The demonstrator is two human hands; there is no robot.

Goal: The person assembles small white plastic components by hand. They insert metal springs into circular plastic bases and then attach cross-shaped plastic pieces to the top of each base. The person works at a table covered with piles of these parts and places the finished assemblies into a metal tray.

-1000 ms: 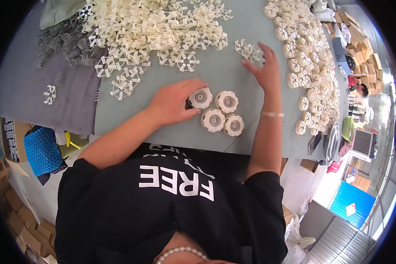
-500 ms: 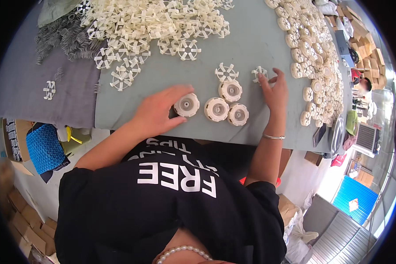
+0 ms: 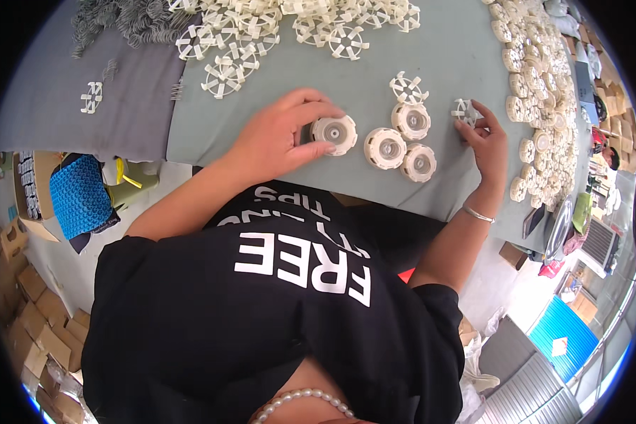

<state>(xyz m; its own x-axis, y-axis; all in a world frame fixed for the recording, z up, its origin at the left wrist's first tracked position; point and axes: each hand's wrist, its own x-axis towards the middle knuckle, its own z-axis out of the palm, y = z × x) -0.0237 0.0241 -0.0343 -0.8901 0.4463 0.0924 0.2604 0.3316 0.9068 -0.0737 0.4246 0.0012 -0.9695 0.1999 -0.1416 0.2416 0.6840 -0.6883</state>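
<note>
Working over a grey-green cloth (image 3: 459, 49), with cartons (image 3: 32, 283) stacked at lower left. Gripping a white cup (image 3: 336, 134) in the left hand (image 3: 279, 138), curling fingers and thumb around its left side, just left of three more cups (image 3: 384, 148) sitting close together. Pinching a spoked wheel (image 3: 464, 112) between thumb and fingertips of the right hand (image 3: 489, 138), to the right of those cups; not showing clearly whether touching the cloth or lifted off it. Having another wheel (image 3: 408, 89) lying just beyond the farthest cup. Facing a heap of wheels (image 3: 261, 18), with springs (image 3: 138, 25) lying at upper left and white discs (image 3: 533, 81) spreading along the right. Wearing a bangle (image 3: 479, 214) on the right wrist.
</note>
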